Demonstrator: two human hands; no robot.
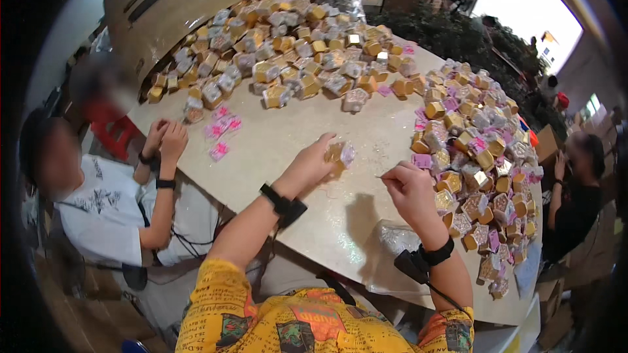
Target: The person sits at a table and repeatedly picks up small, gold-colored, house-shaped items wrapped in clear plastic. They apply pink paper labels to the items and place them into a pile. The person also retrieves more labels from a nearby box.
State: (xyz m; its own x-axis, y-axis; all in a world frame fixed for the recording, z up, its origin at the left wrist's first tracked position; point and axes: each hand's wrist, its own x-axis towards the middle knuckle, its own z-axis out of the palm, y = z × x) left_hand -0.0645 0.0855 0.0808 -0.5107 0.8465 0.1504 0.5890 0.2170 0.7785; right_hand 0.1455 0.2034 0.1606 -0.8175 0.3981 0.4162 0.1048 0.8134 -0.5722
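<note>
My left hand [310, 165] is out over the middle of the table, its fingers closed round a small gold box [339, 153] with a clear, whitish wrapped top. To its right, my right hand [413, 195] is pinched closed just above the tabletop. A tiny dark tip shows at its fingertips, too small to name. The two hands are apart. Just right of my right hand lies a large heap of gold boxes [484, 160] in clear wrap, with pink tags among them.
Another heap of gold boxes [294, 46] spills from a big tipped carton [176, 10] at the back. Pink tags [222, 127] lie on the table [261, 147] at left. A clear plastic bag [396, 242] is near my right forearm. People sit at left [104, 202] and right [577, 196].
</note>
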